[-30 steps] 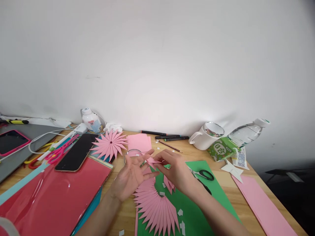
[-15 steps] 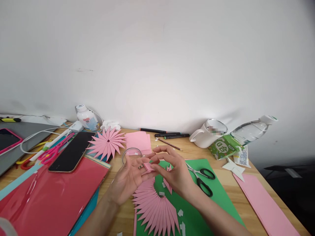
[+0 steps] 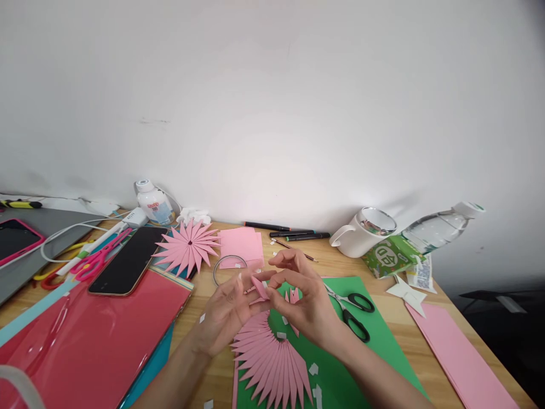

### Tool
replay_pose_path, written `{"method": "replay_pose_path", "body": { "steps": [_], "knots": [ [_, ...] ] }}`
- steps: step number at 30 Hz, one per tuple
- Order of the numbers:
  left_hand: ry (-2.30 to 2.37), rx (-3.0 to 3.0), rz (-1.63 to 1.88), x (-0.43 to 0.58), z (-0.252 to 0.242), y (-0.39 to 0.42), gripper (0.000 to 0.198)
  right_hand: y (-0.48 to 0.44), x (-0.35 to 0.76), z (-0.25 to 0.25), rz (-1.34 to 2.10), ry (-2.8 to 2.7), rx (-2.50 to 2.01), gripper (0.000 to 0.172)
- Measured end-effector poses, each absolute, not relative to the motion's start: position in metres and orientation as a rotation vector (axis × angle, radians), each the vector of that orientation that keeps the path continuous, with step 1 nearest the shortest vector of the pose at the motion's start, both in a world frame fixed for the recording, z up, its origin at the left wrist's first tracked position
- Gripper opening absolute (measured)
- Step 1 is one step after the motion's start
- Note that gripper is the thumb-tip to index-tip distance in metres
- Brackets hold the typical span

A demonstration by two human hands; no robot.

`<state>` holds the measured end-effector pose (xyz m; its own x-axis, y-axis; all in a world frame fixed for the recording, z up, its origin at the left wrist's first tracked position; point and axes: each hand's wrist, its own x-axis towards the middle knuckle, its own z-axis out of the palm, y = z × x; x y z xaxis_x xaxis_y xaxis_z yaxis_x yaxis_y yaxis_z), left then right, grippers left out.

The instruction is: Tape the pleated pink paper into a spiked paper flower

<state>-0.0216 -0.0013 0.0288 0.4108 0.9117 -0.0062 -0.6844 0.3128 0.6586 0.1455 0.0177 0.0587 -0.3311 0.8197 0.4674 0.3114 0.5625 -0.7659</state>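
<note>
A small folded pink paper piece stands tilted between my hands above the green sheet. My right hand pinches its lower edge between thumb and forefinger. Palm up, my left hand has its fingers stretched out behind the piece and its thumb raised apart from it. Under the hands lies a curved fan of pointed pink paper folds. Another pointed pink piece is partly hidden behind my right hand.
Black-handled scissors lie on the green sheet, near white scraps. A pink paper star, square pink sheets and markers lie farther back. Left are a phone and red sheets; right, a mug and a bottle.
The folded piece has turned more upright in my right fingers. My left thumb and fingers have shifted slightly. The whole view has moved a little.
</note>
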Motion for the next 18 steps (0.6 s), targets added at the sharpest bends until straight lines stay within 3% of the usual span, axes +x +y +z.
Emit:
{"method": "replay_pose_path", "body": {
  "steps": [5, 11, 18],
  "knots": [
    [0.443, 0.668, 1.188, -0.029, 0.03, 0.002, 0.051, 0.019, 0.154, 0.069, 0.685, -1.888, -0.965, 0.01],
    [0.629, 0.667, 1.176, -0.03, 0.023, 0.007, 0.03, 0.022, 0.164, 0.075, 0.579, -1.914, -0.927, 0.008],
    [0.656, 0.688, 1.229, -0.027, 0.021, 0.007, 0.023, 0.011, 0.15, 0.072, 0.686, -1.986, -0.936, 0.012]
  ]
}}
